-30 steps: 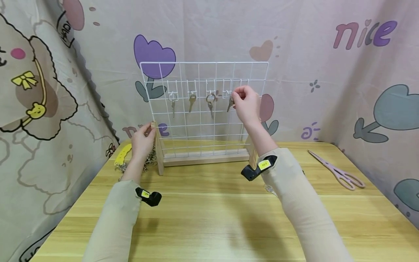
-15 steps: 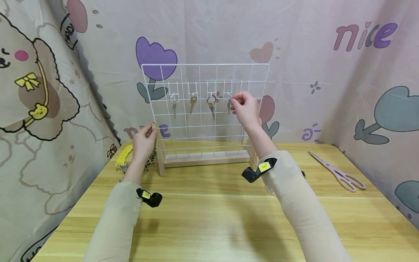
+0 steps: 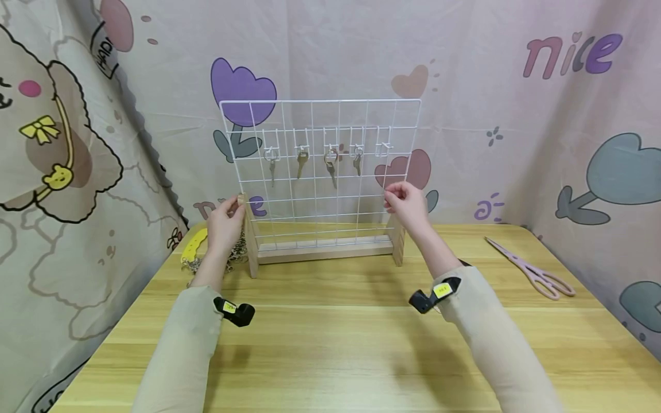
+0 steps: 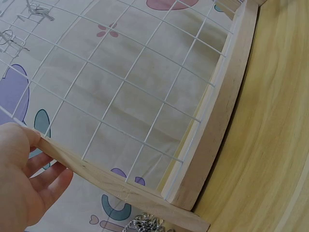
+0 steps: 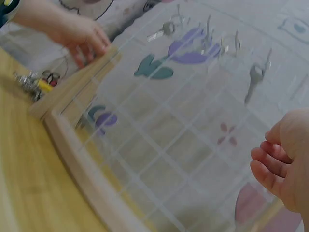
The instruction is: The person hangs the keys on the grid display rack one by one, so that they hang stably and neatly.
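A white wire grid rack [image 3: 320,198] stands upright on a wooden base [image 3: 325,250]. Several keys hang in a row from white hooks on it, among them a brass key [image 3: 302,163], a key on a large ring [image 3: 331,166] and a dark key [image 3: 357,162]. The rightmost hook [image 3: 384,149] carries no key. My left hand [image 3: 225,223] pinches the top of the rack's left wooden post [image 4: 101,179] between thumb and fingers. My right hand [image 3: 408,203], fingers loosely bent and holding nothing, is in front of the grid's right side, below the hooks.
Pink scissors [image 3: 532,269] lie on the table [image 3: 310,355] at the right. Behind my left hand are a yellow object [image 3: 194,245] and a heap of metal chains [image 3: 238,249]. A printed curtain [image 3: 465,115] hangs behind the rack.
My right hand has left the fourth key and moved down and to the right. That key now hangs in full view on its hook. My left hand stays on the post.
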Action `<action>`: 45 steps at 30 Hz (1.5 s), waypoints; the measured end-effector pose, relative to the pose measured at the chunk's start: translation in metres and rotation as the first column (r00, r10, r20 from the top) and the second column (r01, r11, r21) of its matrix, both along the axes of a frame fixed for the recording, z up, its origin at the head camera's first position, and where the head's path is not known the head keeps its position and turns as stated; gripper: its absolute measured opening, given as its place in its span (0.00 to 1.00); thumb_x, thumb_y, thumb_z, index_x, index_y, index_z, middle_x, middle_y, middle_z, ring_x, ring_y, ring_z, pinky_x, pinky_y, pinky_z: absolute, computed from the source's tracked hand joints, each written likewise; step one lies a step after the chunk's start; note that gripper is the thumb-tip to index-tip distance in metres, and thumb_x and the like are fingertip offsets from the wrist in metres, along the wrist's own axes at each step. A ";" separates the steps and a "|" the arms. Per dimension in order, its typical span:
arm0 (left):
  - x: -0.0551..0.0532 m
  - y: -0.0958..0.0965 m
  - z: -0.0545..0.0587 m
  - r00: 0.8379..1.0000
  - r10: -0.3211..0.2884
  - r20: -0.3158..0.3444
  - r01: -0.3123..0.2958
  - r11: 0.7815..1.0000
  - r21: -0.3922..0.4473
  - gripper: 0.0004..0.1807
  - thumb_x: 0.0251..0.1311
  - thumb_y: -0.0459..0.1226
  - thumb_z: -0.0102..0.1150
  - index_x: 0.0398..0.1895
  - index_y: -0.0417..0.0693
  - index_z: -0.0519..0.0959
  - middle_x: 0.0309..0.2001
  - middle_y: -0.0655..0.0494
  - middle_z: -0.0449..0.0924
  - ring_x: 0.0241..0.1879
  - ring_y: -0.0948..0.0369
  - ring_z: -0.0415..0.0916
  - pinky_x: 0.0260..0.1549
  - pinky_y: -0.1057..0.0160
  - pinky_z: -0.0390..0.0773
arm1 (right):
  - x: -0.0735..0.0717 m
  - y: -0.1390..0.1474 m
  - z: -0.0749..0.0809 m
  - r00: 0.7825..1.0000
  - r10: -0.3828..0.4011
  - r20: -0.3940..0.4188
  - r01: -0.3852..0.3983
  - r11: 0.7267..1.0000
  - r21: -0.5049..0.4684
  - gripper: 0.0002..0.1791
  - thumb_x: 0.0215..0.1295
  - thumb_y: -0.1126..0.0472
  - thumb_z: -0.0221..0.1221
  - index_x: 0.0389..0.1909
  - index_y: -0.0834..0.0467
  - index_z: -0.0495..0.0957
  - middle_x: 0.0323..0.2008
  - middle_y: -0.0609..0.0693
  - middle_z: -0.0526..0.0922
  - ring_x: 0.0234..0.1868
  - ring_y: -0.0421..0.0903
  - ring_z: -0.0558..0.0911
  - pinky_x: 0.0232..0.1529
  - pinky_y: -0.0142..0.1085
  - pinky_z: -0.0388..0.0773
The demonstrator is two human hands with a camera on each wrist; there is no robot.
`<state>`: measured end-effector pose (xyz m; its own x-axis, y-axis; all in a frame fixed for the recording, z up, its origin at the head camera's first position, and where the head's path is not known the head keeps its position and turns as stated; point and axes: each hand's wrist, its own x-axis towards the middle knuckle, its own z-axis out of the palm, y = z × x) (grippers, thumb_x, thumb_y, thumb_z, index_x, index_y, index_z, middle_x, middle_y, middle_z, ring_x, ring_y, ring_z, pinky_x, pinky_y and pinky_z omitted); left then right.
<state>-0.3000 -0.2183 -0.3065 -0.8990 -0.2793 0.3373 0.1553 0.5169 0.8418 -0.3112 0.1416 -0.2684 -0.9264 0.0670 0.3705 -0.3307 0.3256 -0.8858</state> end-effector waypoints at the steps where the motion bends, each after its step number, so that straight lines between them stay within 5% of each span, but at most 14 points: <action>1: 0.000 0.000 0.000 1.000 0.000 0.001 0.000 1.000 0.000 0.25 0.68 0.41 0.45 0.66 0.41 0.63 0.59 0.41 0.70 0.57 0.47 0.68 0.54 0.54 0.70 | 0.001 0.005 -0.006 1.000 0.009 0.008 -0.009 1.000 -0.004 0.09 0.64 0.69 0.54 0.41 0.73 0.73 0.28 0.54 0.76 0.24 0.35 0.77 0.31 0.29 0.79; 11: -0.001 0.001 0.000 1.000 -0.009 0.001 0.009 1.000 -0.008 0.25 0.68 0.41 0.46 0.66 0.41 0.63 0.59 0.41 0.70 0.57 0.47 0.68 0.54 0.53 0.69 | 0.027 0.060 -0.073 0.991 0.016 0.131 -0.029 0.995 0.098 0.13 0.65 0.67 0.54 0.44 0.73 0.72 0.33 0.60 0.78 0.27 0.37 0.78 0.32 0.29 0.79; 23: -0.001 -0.001 0.001 1.000 -0.001 -0.004 0.001 1.000 -0.015 0.25 0.68 0.41 0.46 0.65 0.40 0.64 0.59 0.41 0.70 0.57 0.47 0.68 0.54 0.53 0.69 | 0.052 0.104 -0.120 0.950 0.079 0.303 -0.138 0.974 0.178 0.15 0.64 0.68 0.55 0.45 0.76 0.70 0.35 0.62 0.79 0.32 0.43 0.79 0.33 0.35 0.79; 29: -0.001 -0.001 0.000 1.000 0.005 0.001 -0.005 1.000 -0.011 0.25 0.68 0.40 0.46 0.65 0.40 0.64 0.58 0.41 0.70 0.56 0.47 0.69 0.54 0.54 0.70 | 0.056 0.106 -0.136 0.926 0.148 0.348 -0.243 0.938 0.248 0.14 0.60 0.69 0.58 0.43 0.74 0.72 0.31 0.55 0.79 0.30 0.44 0.77 0.28 0.32 0.77; 35: -0.001 0.000 0.001 1.000 0.003 0.001 -0.003 1.000 -0.018 0.25 0.68 0.40 0.46 0.65 0.40 0.64 0.59 0.40 0.70 0.57 0.47 0.68 0.54 0.54 0.70 | 0.057 0.104 -0.145 0.935 0.152 0.319 -0.269 0.892 0.362 0.11 0.54 0.68 0.64 0.37 0.69 0.76 0.29 0.51 0.79 0.30 0.42 0.76 0.30 0.30 0.73; 45: 0.000 0.000 0.001 1.000 0.010 0.006 -0.010 1.000 -0.013 0.24 0.68 0.40 0.46 0.66 0.41 0.64 0.59 0.41 0.70 0.57 0.47 0.68 0.54 0.54 0.70 | 0.057 0.104 -0.147 0.931 0.184 0.314 -0.308 0.859 0.409 0.10 0.53 0.70 0.63 0.36 0.67 0.77 0.28 0.49 0.77 0.32 0.44 0.74 0.32 0.31 0.73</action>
<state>-0.3005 -0.2186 -0.3053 -0.8983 -0.2836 0.3355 0.1449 0.5296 0.8358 -0.2540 0.2454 -0.4151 -0.9556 -0.2897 0.0537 -0.2356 0.6420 -0.7296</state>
